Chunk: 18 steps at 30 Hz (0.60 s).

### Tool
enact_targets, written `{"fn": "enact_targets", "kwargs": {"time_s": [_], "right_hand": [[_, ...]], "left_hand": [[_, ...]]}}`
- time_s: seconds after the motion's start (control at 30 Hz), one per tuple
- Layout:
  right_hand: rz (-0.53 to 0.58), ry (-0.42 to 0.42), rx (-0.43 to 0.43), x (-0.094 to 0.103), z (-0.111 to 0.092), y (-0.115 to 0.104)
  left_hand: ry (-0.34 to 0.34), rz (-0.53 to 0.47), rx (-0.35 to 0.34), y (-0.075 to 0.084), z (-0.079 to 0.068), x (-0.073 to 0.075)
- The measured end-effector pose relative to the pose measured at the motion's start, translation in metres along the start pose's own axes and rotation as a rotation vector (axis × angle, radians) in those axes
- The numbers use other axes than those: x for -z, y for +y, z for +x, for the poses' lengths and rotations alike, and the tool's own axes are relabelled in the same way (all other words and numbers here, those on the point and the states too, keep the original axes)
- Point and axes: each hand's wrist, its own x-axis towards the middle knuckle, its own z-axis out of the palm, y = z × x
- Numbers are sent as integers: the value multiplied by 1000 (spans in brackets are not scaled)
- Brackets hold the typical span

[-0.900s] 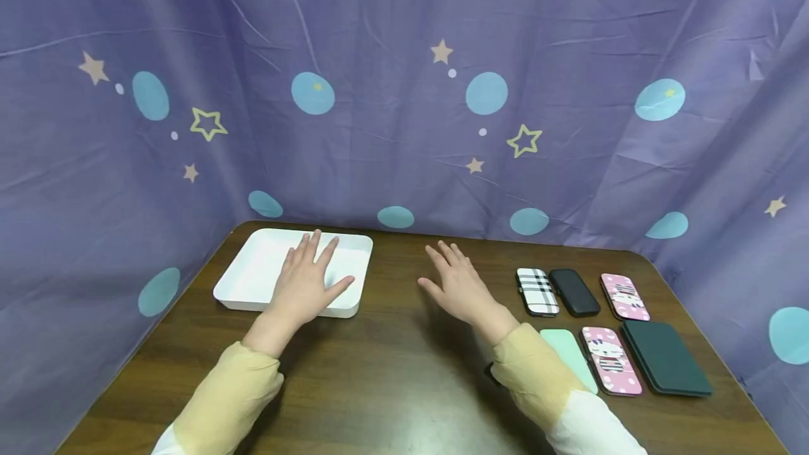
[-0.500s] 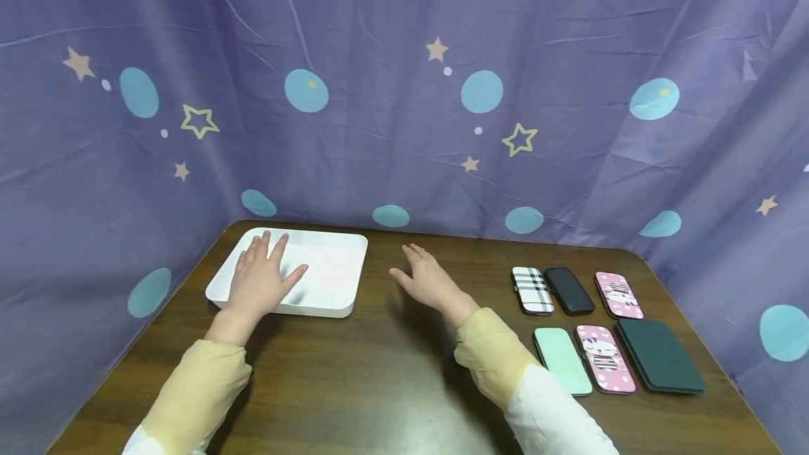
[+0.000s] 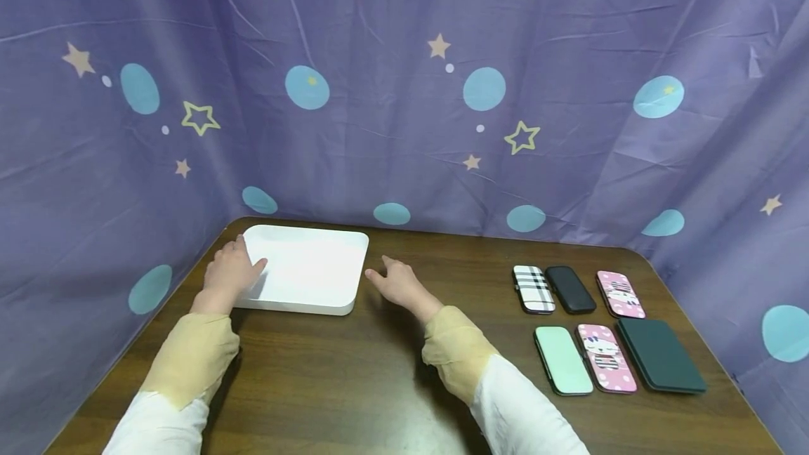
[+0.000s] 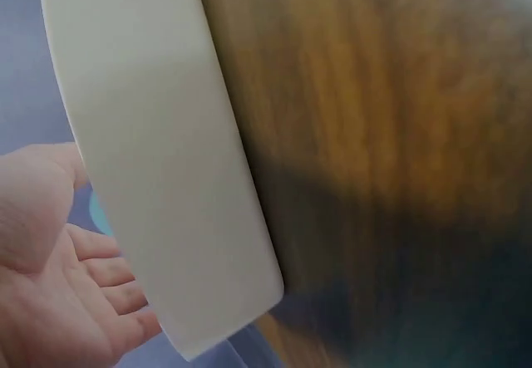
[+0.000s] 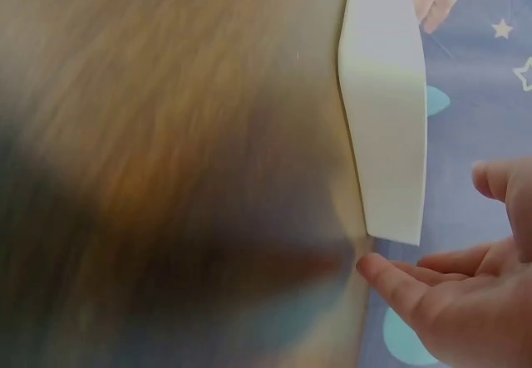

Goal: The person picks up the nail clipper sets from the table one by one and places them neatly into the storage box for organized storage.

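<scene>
A shallow white tray (image 3: pixel 303 269) lies at the back left of the table. My left hand (image 3: pixel 229 274) is at its left end, with the thumb over the near left corner and the fingers along the left side. In the left wrist view the fingers (image 4: pixel 106 272) are loosely bent beside the tray wall (image 4: pixel 158 152); whether they touch it I cannot tell. My right hand (image 3: pixel 399 283) hovers just off the tray's right end, holding nothing. In the right wrist view its index finger (image 5: pixel 395 285) points toward the tray's corner, with a small gap between.
On the right of the brown table (image 3: pixel 329 385) lie a plaid case (image 3: pixel 534 289), a black case (image 3: pixel 570 289), a pink case (image 3: pixel 621 294), a mint green case (image 3: pixel 564 360), a second pink case (image 3: pixel 607 358) and a dark green case (image 3: pixel 661 355). A purple curtain (image 3: pixel 392 125) hangs behind.
My left hand has moved left, from over the tray to its left end. My right hand has moved left toward the tray's right end. The tray and cases lie as before.
</scene>
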Motion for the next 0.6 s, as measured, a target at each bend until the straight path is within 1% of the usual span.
{"fn": "enact_targets", "kwargs": {"time_s": [0.07,0.1,0.3,0.47,0.6], "right_hand": [[21,9,-13,-5,2,-3],[26,17,-17,-8,4,-4],[64,68,-42,-22,12,-8],[60,118,-28,-33,16,-9],[76,131,-12,-37,18,-10]], "left_hand": [[-33,0,16,-6,4,1],[-38,-2,20,-8,5,1],[-44,-21,82,-16,9,3],[0,-17,118,-25,13,3],[46,-40,156,-31,16,1]]}}
